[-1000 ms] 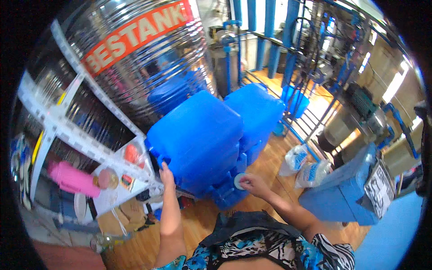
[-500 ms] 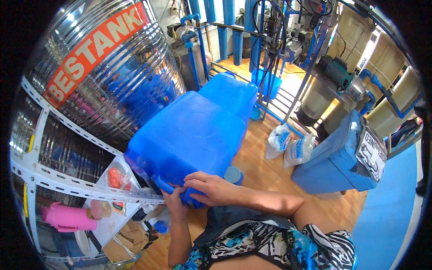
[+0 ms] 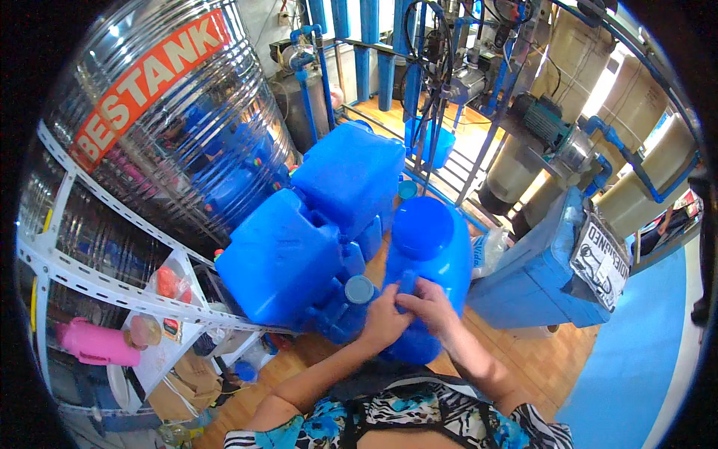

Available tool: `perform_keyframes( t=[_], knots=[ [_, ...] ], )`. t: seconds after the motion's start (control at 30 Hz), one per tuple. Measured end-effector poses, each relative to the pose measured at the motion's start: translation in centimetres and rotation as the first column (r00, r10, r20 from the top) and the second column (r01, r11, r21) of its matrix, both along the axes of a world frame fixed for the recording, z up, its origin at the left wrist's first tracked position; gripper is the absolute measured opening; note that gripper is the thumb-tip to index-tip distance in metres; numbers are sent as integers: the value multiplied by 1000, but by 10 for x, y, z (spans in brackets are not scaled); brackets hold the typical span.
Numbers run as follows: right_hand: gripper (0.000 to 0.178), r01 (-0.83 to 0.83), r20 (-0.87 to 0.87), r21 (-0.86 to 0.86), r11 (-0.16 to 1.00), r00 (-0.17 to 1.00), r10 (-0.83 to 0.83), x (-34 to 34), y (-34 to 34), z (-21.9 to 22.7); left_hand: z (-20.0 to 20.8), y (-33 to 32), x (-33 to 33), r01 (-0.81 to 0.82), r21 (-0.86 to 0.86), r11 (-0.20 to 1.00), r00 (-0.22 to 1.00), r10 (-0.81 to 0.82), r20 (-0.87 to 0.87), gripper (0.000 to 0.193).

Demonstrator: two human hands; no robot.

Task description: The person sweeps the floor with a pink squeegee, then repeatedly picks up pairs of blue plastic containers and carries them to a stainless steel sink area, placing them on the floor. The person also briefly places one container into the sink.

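A blue plastic water jug [image 3: 449,258] with a wide round blue lid stands before me, right of the other jugs. My left hand [image 3: 385,322] and my right hand [image 3: 432,305] are close together at the handle on its near side. Both have their fingers closed round it, and the palms partly hide the grip. Just left of my left hand is a grey-blue round cap [image 3: 359,289] on another jug. Two large blue jugs sit further left: a nearer one [image 3: 280,258] and a farther one [image 3: 348,168].
A shiny ribbed steel tank [image 3: 172,97] rises behind a white slotted shelf [image 3: 112,303] at left, where a pink pitcher [image 3: 97,342] lies. At right stand a blue bin [image 3: 523,280], a plastic bag [image 3: 490,253] and a pump [image 3: 553,123] with pipes.
The held jug has moved right, off the left side where it covered the other jugs. Both hands went with it, and the two jugs at left now show.
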State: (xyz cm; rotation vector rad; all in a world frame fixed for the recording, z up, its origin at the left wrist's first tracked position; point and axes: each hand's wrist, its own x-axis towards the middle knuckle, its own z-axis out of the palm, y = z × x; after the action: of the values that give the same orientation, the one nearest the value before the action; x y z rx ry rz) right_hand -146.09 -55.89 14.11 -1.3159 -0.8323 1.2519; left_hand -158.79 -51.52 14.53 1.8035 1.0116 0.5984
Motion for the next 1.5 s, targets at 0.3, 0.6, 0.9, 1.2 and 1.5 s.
perform_keyframes(
  t=[0.3, 0.6, 0.9, 1.2, 1.5],
  knots=[
    [15, 303, -239, -403, 864, 876, -419, 109, -88, -68, -58, 115, 33, 240, 99, 966, 949, -211, -235, 26],
    [15, 510, 84, -486, 710, 836, -542, 107, -87, -99, -120, 345, 111, 92, 590, 802, 624, 416, -662, 104],
    [23, 555, 302, -505, 661, 831, -467, 110, -22, -110, -154, 395, 76, 422, 360, 832, 501, 117, -857, 117],
    [21, 541, 255, -485, 687, 839, -481, 125, -11, -122, -151, 419, 42, 630, 304, 715, 483, -55, -874, 122],
    [22, 488, 269, -577, 655, 871, -412, 108, -31, -134, -152, 493, 9, 768, 225, 599, 367, -124, -922, 122]
  ],
)
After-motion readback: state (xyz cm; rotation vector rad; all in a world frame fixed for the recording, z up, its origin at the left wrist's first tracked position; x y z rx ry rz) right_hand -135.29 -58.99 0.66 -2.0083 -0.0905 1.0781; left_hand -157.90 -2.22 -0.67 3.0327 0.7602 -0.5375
